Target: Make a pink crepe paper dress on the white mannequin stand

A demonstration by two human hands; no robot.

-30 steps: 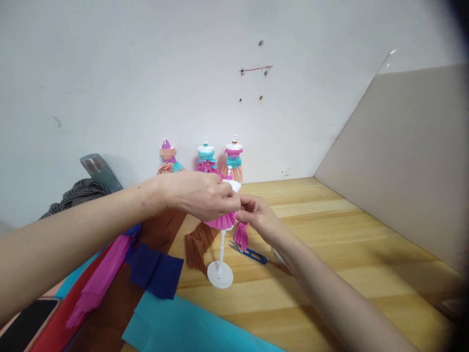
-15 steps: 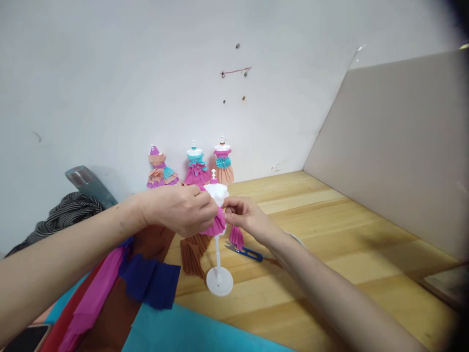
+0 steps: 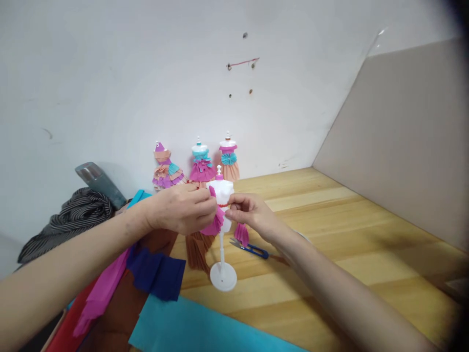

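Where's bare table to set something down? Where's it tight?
Free: wooden table right of the right hand, out to the grey panel; also the back strip right of the dressed mannequins. Crowded: paper sheets cover the left; the stand and scissors sit below where the left hand and right hand pinch pink pleated paper.

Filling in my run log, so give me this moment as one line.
left hand: pinching pink paper skirt | right hand: pinching its other end at white mannequin waist | scissors: lying on table

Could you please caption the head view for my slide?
Left hand and right hand hold a pink paper skirt to a white mannequin on a table.
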